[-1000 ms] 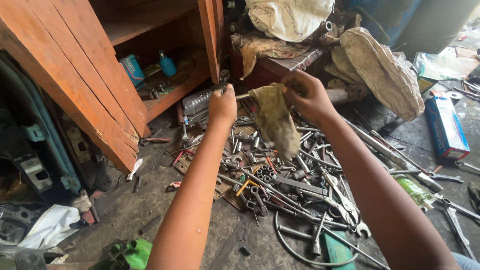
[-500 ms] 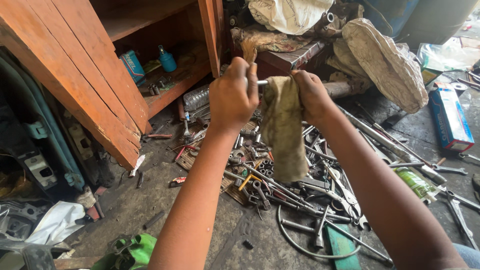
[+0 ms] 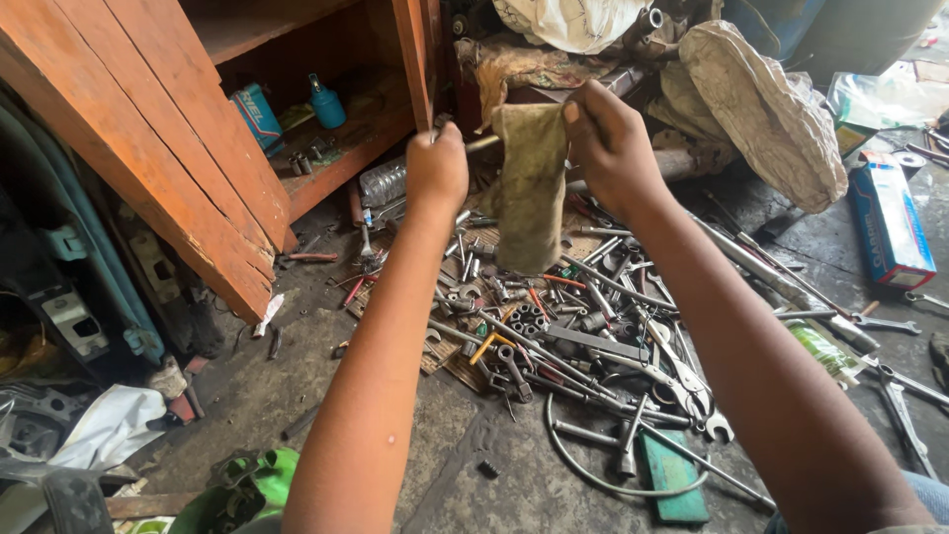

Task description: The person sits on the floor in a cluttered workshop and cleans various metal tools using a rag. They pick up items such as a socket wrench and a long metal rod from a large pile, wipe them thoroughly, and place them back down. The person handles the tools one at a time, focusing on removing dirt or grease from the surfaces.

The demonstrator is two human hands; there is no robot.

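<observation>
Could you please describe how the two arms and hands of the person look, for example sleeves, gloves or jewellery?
Both forearms are bare from wrist to the lower frame edge: no sleeves are visible. The left hand and the right hand wear no gloves, and no ring, watch or bracelet shows. The arms are slim and long. A little blue fabric appears beside the right arm at the bottom corner; I cannot tell what garment it is.

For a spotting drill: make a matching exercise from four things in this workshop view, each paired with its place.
Things:
1. dirty rag
2. blue bottle
3. blue box
4. green flat bar

Places:
A. on the floor at far right
B. on the wooden shelf
C. on the floor near the tool pile's front edge
D. hanging from the right hand

Pairs: 1-D, 2-B, 3-A, 4-C
</observation>
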